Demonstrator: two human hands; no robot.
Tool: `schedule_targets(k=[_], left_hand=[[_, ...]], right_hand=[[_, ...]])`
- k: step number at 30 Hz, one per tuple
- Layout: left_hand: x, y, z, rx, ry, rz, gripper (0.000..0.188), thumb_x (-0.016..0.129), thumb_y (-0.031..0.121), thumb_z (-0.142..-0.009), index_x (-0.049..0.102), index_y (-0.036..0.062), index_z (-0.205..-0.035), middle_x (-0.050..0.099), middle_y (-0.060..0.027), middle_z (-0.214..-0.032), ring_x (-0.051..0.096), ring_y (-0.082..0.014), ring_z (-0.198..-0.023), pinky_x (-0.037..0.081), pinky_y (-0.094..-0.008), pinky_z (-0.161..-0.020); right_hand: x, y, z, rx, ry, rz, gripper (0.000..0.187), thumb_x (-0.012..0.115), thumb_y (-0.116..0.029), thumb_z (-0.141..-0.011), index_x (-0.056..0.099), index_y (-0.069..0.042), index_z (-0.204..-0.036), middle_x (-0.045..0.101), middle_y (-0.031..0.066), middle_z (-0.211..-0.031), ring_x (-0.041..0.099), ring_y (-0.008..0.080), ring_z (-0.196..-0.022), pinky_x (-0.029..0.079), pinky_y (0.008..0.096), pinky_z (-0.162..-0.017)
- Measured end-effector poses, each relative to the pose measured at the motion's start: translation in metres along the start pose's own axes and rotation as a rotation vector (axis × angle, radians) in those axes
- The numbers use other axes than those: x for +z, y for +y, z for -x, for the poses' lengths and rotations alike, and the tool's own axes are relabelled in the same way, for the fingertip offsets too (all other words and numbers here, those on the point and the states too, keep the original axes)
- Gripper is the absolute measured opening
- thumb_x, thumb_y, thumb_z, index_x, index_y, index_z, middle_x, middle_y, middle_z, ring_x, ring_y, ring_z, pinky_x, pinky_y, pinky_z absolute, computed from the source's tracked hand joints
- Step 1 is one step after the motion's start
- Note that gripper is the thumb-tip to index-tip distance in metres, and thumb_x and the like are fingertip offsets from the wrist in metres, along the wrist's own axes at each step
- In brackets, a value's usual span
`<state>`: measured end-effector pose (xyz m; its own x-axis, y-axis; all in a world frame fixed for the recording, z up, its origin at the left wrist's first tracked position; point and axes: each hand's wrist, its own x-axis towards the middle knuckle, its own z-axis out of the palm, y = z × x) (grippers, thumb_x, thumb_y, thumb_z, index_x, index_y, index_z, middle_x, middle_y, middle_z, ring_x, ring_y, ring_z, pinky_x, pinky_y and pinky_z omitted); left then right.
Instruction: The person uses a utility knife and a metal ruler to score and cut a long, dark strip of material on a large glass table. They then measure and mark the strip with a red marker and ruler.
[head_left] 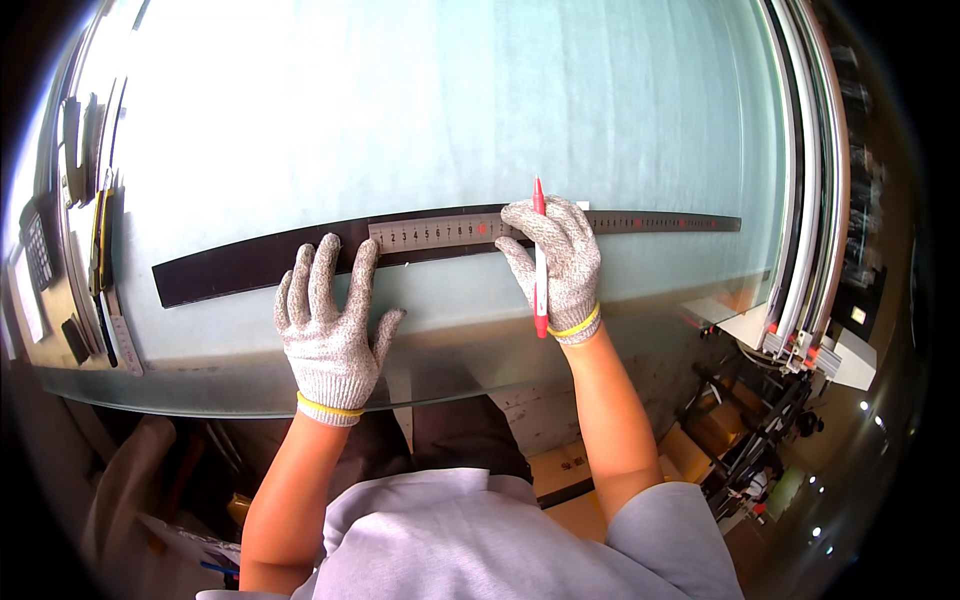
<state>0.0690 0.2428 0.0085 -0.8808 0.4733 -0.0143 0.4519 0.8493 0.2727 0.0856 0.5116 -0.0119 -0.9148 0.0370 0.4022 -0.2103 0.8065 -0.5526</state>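
A long black strip lies across the pale glass tabletop, slightly slanted. On top of it rests a steel ruler with its scale running to the right. My left hand, in a grey knit glove with a yellow cuff, lies with fingers spread on the strip by the ruler's left end. In a matching glove, my right hand holds a red and white pen upright between its fingers, the red tip pointing away from me. Its thumb and index finger touch the ruler near the middle.
Along the left edge lie a yellow and black utility knife, a calculator and a short ruler. Metal rails border the glass top on the right. Cardboard boxes stand on the floor below.
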Motion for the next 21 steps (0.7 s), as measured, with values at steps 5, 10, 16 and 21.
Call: schedule_targets(k=[5, 10, 16, 21], left_hand=[[-0.001, 0.0, 0.0, -0.005, -0.006, 0.005, 0.079, 0.079, 0.033, -0.08, 0.053, 0.0197, -0.154, 0.044, -0.0175, -0.159, 0.041, -0.0406, -0.146, 0.029, -0.0548, -0.12], [-0.002, 0.0, -0.001, -0.01, -0.014, 0.003, 0.081, 0.08, 0.032, -0.079, 0.053, 0.0199, -0.154, 0.044, -0.0171, -0.159, 0.041, -0.0405, -0.146, 0.03, -0.0547, -0.119], [-0.001, -0.001, -0.001, -0.003, -0.011, 0.015, 0.081, 0.08, 0.033, -0.078, 0.053, 0.02, -0.153, 0.044, -0.0178, -0.158, 0.04, -0.0405, -0.146, 0.03, -0.0549, -0.119], [-0.001, -0.002, 0.0, -0.008, -0.012, 0.019, 0.08, 0.08, 0.034, -0.079, 0.054, 0.0199, -0.153, 0.044, -0.0178, -0.158, 0.04, -0.0401, -0.146, 0.03, -0.055, -0.119]], right_hand=[[-0.001, -0.002, 0.0, -0.014, 0.014, -0.001, 0.038, 0.083, -0.01, -0.077, 0.072, -0.008, -0.113, 0.073, 0.0089, -0.102, 0.067, 0.0338, -0.096, 0.055, 0.0441, -0.089], [0.011, -0.029, -0.013, 0.037, 0.091, -0.207, 0.041, 0.069, -0.033, -0.096, 0.072, 0.0, -0.12, 0.072, 0.012, -0.101, 0.064, 0.031, -0.089, 0.052, 0.0423, -0.084], [0.047, -0.047, -0.023, 0.167, 0.106, -0.37, 0.019, 0.074, 0.004, -0.081, 0.07, -0.002, -0.099, 0.072, 0.0123, -0.089, 0.069, 0.0319, -0.078, 0.056, 0.0385, -0.071], [0.053, -0.043, -0.022, 0.121, 0.11, -0.34, 0.018, 0.076, 0.004, -0.08, 0.068, -0.004, -0.093, 0.069, 0.0111, -0.084, 0.069, 0.0308, -0.074, 0.056, 0.038, -0.068]])
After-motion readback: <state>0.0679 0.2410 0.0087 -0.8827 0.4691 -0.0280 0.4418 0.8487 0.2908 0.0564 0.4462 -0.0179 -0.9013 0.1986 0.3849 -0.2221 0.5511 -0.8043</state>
